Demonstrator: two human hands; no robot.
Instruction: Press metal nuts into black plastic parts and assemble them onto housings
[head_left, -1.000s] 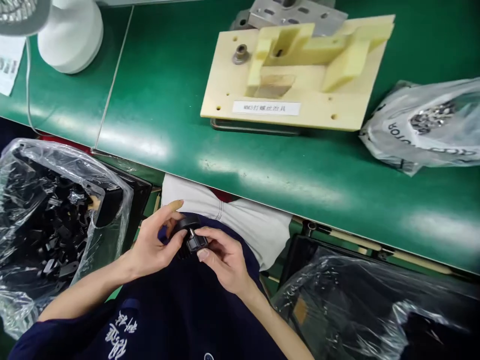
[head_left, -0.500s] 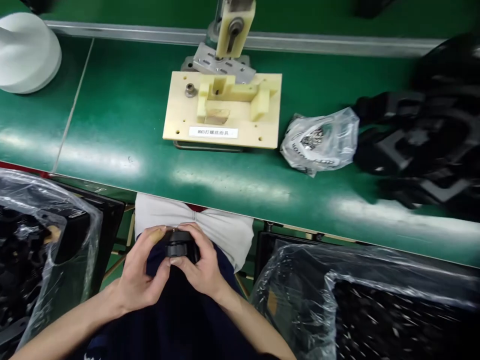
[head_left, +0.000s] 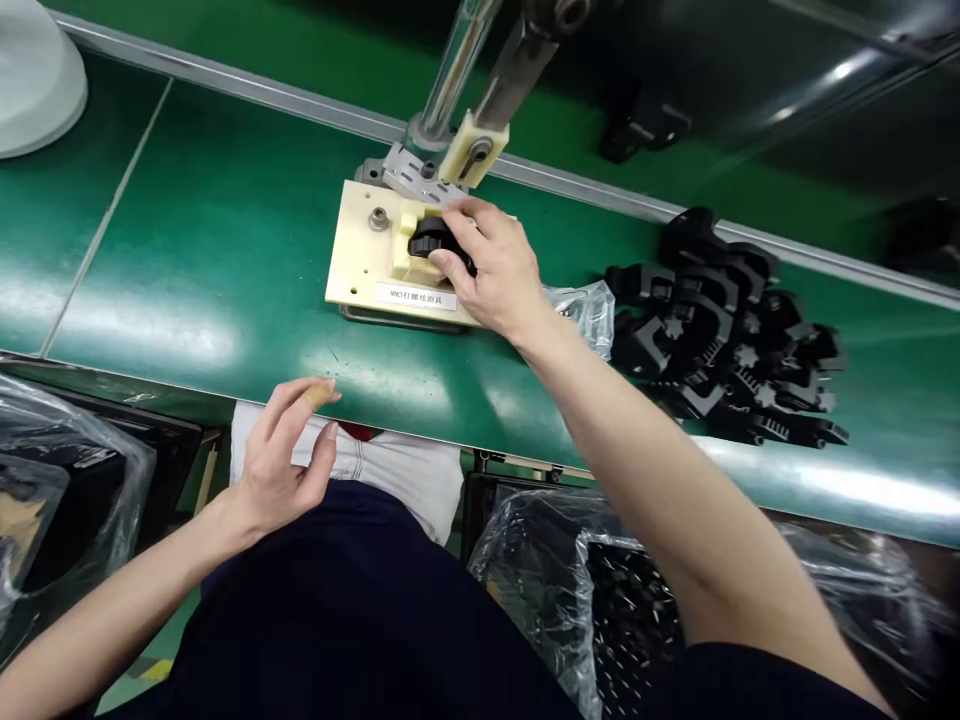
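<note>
Gleaming beside plastic-lined bins (head_left: 525, 560), the green bench (head_left: 225, 230) bears a cream fixture (head_left: 351, 245).

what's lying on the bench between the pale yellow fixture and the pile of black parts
A plastic bag, partly hidden behind the right forearm, lies there in the head view.

The right hand (head_left: 495, 268) grips a black part (head_left: 433, 238) seated in the cream fixture (head_left: 349, 245) on the green bench (head_left: 240, 210). The left hand (head_left: 285, 460), loosely spread, hovers by the bench's near edge. Right of the fixture lie a plastic bag (head_left: 598, 312) and a heap of dark pieces (head_left: 720, 330); a metal post (head_left: 459, 68) stands on its far side.
</note>
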